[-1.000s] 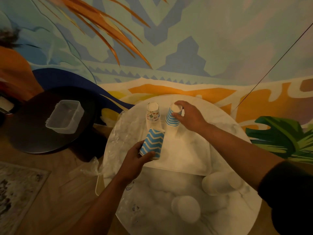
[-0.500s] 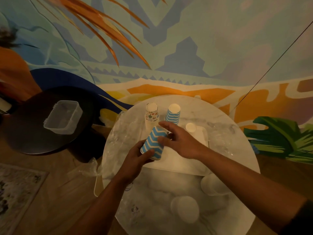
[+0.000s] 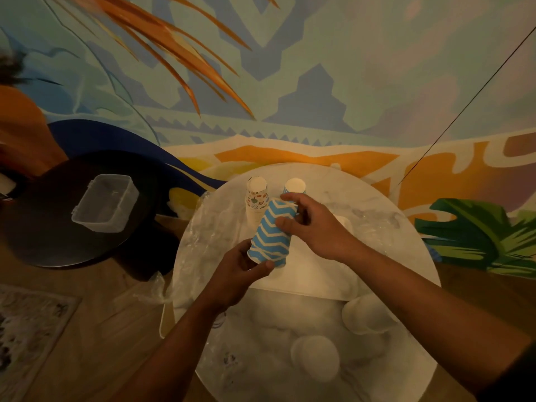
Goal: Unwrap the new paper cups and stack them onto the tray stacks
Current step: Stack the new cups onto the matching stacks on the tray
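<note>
A short stack of blue-and-white zigzag paper cups [image 3: 268,237] hangs upside down and tilted over the white tray [image 3: 313,274]. My left hand [image 3: 240,271] grips its wide lower end. My right hand [image 3: 311,224] pinches its narrow upper end. Behind them on the tray stand two upside-down stacks: one of cups with small coloured pictures [image 3: 256,198] on the left, one blue zigzag stack [image 3: 295,187] on the right, partly hidden by my right hand.
The tray lies on a round white marble table [image 3: 391,216] strewn with clear plastic wrap [image 3: 203,227]. Plain white cups [image 3: 314,358] lie at its near side. A clear plastic box [image 3: 106,206] sits on a dark round table at the left.
My right hand left the blue stack on the tray, came back and took hold of the top of the cups in my left hand. Those cups now stick out longer.
</note>
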The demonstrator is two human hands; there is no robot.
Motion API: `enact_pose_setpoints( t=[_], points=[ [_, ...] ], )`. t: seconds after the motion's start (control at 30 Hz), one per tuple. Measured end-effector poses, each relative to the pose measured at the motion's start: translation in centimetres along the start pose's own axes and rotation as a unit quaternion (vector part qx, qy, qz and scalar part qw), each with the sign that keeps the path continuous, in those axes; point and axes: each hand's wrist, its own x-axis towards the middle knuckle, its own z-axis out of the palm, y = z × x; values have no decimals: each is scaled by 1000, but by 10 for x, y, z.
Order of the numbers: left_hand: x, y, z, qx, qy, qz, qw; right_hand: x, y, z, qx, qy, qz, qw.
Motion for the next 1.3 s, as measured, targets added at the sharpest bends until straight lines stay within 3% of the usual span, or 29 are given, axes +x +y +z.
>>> enact_pose_setpoints(
  t=[0.2, 0.37, 0.7, 0.8, 0.9, 1.0, 1.07, 1.13, 1.2, 1.3],
  points=[
    [-3, -4, -3, -27, 23, -11, 999, 34, -20, -31, -10, 122, -72, 990],
    [-6, -10, -3, -33, 31, -18, 999, 69, -6, -49, -148, 185, -119, 964],
    [-7, -5, -6, -23, 35, -23, 999, 87, 71, -32, -319, 53, 11, 946],
    [-6, -3, -9, -18, 40, -24, 999, 83, 65, -29, -319, 65, 3, 946],
    [-3, -1, -12, -16, 42, -21, 999, 69, 47, -26, -337, 116, -62, 932],
    [-1, 2, -12, -13, 43, -15, 999, 43, 25, -14, -255, 89, -66, 961],
    [1, 4, -11, -1, 40, -10, 999, 25, 10, -5, -139, -9, -25, 990],
    [3, 6, -8, 19, 30, 0, 999, 12, 2, 1, -68, -88, -2, 994],
    [4, 9, -4, 38, 15, 11, 999, 5, -3, 3, -66, -113, -5, 991],
    [6, 11, -2, 50, 6, 18, 999, 7, -12, -3, -94, -85, -30, 991]
  ],
)
